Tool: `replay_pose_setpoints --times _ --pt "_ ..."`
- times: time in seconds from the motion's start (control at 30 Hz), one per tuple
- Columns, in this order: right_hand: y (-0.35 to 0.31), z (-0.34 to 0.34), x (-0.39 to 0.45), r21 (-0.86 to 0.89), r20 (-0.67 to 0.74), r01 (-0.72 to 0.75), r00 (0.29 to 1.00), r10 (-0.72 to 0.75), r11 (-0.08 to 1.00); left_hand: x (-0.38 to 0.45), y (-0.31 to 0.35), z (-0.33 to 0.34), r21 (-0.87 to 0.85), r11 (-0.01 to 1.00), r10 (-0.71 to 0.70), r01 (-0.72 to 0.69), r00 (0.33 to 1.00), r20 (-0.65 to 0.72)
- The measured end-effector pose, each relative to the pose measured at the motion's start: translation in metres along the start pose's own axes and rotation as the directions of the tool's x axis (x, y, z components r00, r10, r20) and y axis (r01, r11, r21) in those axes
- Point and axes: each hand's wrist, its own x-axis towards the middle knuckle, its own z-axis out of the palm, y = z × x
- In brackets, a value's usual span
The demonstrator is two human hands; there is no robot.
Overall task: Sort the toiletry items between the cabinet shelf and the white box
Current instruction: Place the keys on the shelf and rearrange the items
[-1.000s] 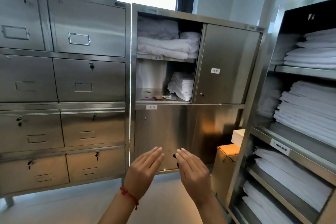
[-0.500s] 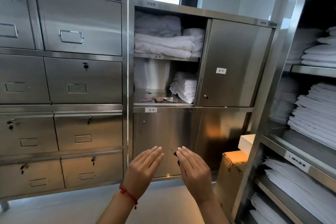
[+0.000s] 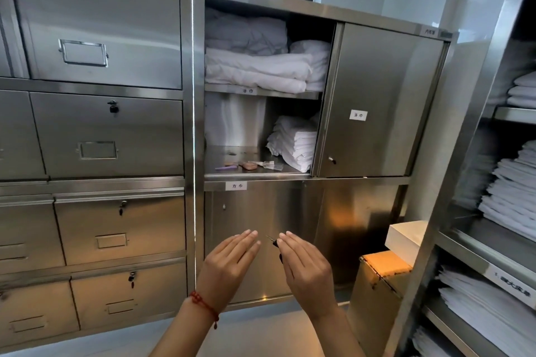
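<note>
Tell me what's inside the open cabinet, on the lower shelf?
On the lower shelf lie small toiletry items at the front: something purple, something pinkish and some clear pieces. A stack of folded white towels sits at the right. Whatever lies behind the towels is hidden.

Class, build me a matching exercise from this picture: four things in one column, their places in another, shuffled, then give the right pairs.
Things
1. white box
2. folded towel stack
3. toiletry items
4. red bracelet

Places
A. left wrist
B. front of the open lower shelf
C. on the cardboard carton, right of the cabinet
D. right side of the open lower shelf

Pairs: 1-C, 2-D, 3-B, 4-A
</note>
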Motion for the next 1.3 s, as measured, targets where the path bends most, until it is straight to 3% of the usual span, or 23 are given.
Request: replay_pose_setpoints --times 0.57,0.83,1.3 --pt "0.036 0.158 0.035 0.026 0.053 -0.036 0.998 0.035 0.999 0.026 -0.147 0.106 -0.027 1.000 -0.005 0.003 0.997 -0.079" --pt "0.067 0.222 0.038 0.044 0.073 -0.084 0.994 0.080 0.996 0.040 -0.189 0.159 -0.027 0.999 -0.026 0.026 0.999 -0.025" --pt "0.179 0.338 0.039 0.160 0.060 -0.100 0.994 0.091 0.982 0.101 -0.243 0.283 0.016 0.997 -0.071 0.071 0.997 -0.007"
